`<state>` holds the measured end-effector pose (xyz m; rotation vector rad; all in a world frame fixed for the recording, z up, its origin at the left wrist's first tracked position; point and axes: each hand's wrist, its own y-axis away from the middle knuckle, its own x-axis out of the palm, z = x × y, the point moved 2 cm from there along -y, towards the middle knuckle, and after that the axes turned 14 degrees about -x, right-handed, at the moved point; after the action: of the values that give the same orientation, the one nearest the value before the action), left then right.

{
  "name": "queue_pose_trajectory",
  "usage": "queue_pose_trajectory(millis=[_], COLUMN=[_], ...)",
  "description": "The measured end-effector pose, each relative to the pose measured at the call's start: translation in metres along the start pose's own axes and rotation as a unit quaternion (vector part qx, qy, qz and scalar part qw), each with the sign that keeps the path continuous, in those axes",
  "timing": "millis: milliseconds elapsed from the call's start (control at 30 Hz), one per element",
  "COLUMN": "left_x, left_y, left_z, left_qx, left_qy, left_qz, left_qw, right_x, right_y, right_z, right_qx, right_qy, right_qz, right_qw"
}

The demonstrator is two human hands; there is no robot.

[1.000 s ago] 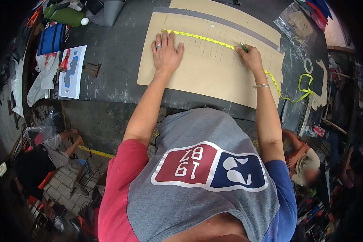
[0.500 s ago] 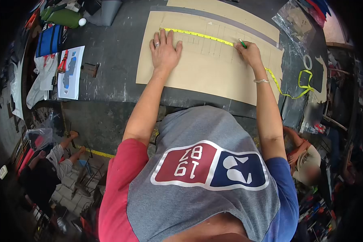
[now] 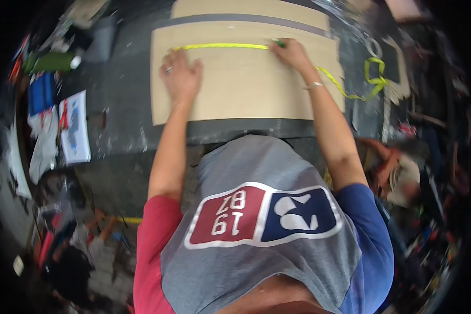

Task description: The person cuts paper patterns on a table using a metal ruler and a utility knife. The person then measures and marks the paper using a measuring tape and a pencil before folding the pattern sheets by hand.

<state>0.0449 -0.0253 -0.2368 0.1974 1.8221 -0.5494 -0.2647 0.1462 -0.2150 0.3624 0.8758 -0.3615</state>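
A yellow measuring tape [image 3: 220, 46] lies stretched from left to right over a sheet of tan cardboard [image 3: 246, 91]. My left hand [image 3: 181, 77] rests on the sheet with fingers spread, its fingertips at the tape's left end. At the other end of the stretched part, my right hand [image 3: 294, 54] is closed around a green pen [image 3: 279, 43], close against the tape. From there the tape's loose length runs past my wrist and bunches up on the right. Fine marks on the cardboard are blurred.
A grey strip [image 3: 235, 18] crosses the sheet's far side. A roll of adhesive tape [image 3: 374, 47] lies at right. On the left are a green bottle [image 3: 55, 62], a blue pouch [image 3: 41, 94] and a printed sheet [image 3: 76, 131]. Other people sit low on both sides.
My view has shifted, so the table and sheet appear further left and turned slightly, with more blur. Both hands keep about the same places along the tape.
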Motion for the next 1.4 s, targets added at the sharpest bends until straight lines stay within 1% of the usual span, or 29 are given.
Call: queue_pose_trajectory(millis=[67,167,200,333,467,500,600,733,767,867,967,1067,1200,1333,1400], left_x=[-0.002,-0.006,-0.005,-0.005,0.002,0.002,0.003,0.0,-0.002,-0.002,-0.003,-0.005,-0.01,-0.013,-0.01], left_y=[0.0,0.002,0.002,0.003,0.002,0.004,0.004,0.004,0.003,0.004,0.004,0.002,0.003,0.002,0.001], left_z=[-0.001,-0.004,-0.004,-0.002,-0.002,-0.002,-0.001,-0.004,-0.005,-0.006,-0.007,-0.011,-0.014,-0.019,-0.017], left_qx=[0.006,-0.001,-0.004,0.0,0.002,0.003,0.004,-0.005,-0.005,-0.003,-0.004,-0.003,-0.001,-0.003,0.002], left_qy=[-0.001,0.028,0.032,0.013,0.006,0.005,-0.004,0.007,0.003,-0.003,-0.001,0.01,0.011,0.008,0.0], left_qz=[0.004,0.022,0.025,0.038,0.037,0.036,0.039,0.065,0.066,0.069,0.068,0.067,0.073,0.082,0.087], left_qw=[1.0,0.999,0.999,0.999,0.999,0.999,0.999,0.998,0.998,0.998,0.998,0.998,0.997,0.997,0.996], right_x=[-0.011,-0.047,-0.061,-0.113,-0.129,-0.127,-0.136,-0.128,-0.127,-0.127,-0.121,-0.118,-0.116,-0.122,-0.12], right_y=[0.008,0.025,0.031,0.054,0.059,0.056,0.071,0.077,0.077,0.083,0.084,0.085,0.092,0.102,0.105], right_z=[-0.003,-0.032,-0.046,-0.125,-0.185,-0.211,-0.194,-0.18,-0.18,-0.175,-0.179,-0.183,-0.173,-0.154,-0.151], right_qx=[-0.032,0.001,0.009,0.039,0.091,0.085,0.089,0.136,0.154,0.157,0.137,0.145,0.154,0.151,0.143], right_qy=[0.032,-0.025,-0.028,-0.034,-0.043,-0.044,-0.012,-0.008,-0.015,-0.035,-0.036,-0.06,-0.07,-0.123,-0.118], right_qz=[-0.017,0.019,0.015,0.0,-0.016,0.003,-0.023,-0.074,-0.068,-0.074,-0.111,-0.117,-0.16,-0.159,-0.182], right_qw=[0.999,0.999,0.999,0.999,0.995,0.995,0.996,0.988,0.986,0.984,0.984,0.981,0.973,0.968,0.966])
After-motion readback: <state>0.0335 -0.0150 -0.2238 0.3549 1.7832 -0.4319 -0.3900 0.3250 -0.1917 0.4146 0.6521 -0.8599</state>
